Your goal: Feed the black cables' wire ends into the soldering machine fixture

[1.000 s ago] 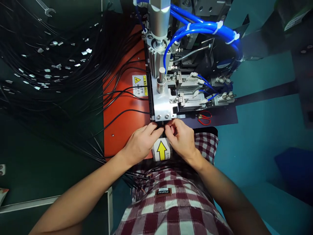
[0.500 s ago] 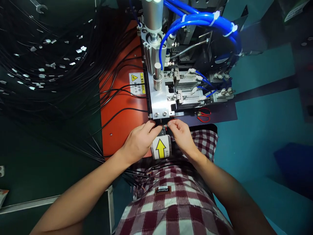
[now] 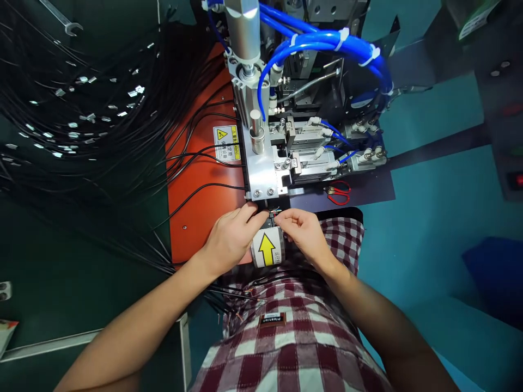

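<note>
Left hand point(image 3: 232, 238) and right hand point(image 3: 305, 231) are beside thin wires point(image 3: 276, 210).

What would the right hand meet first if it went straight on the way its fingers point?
The right hand points forward and leftward, so it would probably meet the thin wires at its fingertips first, then the left hand; depth there is unclear.

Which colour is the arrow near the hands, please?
The arrow is yellow with a black outline, best seen in the head view.
</note>
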The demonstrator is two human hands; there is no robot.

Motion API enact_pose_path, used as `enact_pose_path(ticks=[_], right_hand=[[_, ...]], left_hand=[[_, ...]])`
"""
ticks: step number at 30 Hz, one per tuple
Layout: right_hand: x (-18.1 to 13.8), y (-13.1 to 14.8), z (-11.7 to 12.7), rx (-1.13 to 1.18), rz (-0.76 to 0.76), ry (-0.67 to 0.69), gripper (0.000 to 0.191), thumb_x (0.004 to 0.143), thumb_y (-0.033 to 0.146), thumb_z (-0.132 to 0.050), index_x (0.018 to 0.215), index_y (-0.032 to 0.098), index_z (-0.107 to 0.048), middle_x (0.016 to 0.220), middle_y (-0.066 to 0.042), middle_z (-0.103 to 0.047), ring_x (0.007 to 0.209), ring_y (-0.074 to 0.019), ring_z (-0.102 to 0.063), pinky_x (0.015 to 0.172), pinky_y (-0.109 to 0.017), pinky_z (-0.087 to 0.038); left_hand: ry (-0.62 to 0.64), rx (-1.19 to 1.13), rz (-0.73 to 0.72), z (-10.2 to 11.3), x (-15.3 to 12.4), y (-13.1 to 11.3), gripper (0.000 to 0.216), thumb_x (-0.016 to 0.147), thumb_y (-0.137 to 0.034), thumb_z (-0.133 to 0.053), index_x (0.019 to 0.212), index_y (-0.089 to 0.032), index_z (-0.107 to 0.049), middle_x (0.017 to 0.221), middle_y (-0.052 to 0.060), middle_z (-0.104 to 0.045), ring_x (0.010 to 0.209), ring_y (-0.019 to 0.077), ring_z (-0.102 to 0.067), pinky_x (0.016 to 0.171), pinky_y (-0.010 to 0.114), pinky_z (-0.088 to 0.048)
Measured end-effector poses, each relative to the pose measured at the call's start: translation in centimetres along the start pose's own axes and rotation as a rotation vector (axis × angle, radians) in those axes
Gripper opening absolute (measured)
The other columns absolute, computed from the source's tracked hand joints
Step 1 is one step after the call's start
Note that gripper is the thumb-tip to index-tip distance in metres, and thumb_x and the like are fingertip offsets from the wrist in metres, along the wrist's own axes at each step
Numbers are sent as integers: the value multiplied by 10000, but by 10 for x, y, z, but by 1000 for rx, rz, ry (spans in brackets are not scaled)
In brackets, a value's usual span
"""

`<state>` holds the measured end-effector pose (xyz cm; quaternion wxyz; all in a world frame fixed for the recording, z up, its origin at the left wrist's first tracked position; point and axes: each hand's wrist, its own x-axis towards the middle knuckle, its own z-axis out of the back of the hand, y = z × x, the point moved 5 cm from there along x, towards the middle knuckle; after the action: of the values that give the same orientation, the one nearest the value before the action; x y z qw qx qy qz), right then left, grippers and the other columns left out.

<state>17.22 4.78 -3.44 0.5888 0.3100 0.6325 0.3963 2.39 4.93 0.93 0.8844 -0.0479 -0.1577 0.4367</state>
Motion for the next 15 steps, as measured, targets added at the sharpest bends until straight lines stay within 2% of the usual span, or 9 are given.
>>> enact_pose_path(ticks=[4, 6, 8, 12, 15], right_hand=[[-3, 22, 6, -359, 265, -105, 141, 819, 283, -590, 727, 184, -630, 623, 16, -522, 571, -116, -445, 542, -247, -366], [-3, 27, 9, -437, 351, -125, 126, 831, 259, -566, 741, 193, -623, 673, 3, -549, 616, -125, -472, 587, -254, -388], [4, 23, 11, -347, 304, -73, 122, 826, 275, -566, 745, 194, -608, 652, 11, -535, 579, -117, -462, 552, -248, -381], [20, 6, 9, -13, 78, 131, 170, 778, 346, -613, 731, 185, -583, 542, 59, -462, 448, -84, -401, 447, -224, -325], [24, 3, 10, 59, 58, 160, 204, 757, 375, -645, 728, 182, -586, 537, 63, -477, 443, -79, -417, 454, -224, -344]], left_hand=[[-17, -7, -6, 2, 1, -1, 275, 894, -109, -413, 1032, -125, -650, 887, 107, -630, 702, 186, -597, 579, 285, -503], [-20, -20, -2, 3, 1, -1, 279, 892, -110, -415, 1035, -124, -654, 882, 108, -627, 710, 190, -597, 576, 286, -502], [-22, -43, 4, 3, 1, -1, 288, 891, -109, -412, 1044, -128, -655, 879, 108, -620, 721, 192, -598, 576, 288, -500], [-16, -72, 16, 0, 0, 1, 307, 888, -102, -402, 1058, -134, -655, 870, 101, -609, 715, 191, -588, 573, 291, -491], [-3, -55, 2, -1, -2, 2, 305, 883, -115, -418, 1085, -129, -646, 885, 108, -604, 728, 200, -575, 578, 299, -480]])
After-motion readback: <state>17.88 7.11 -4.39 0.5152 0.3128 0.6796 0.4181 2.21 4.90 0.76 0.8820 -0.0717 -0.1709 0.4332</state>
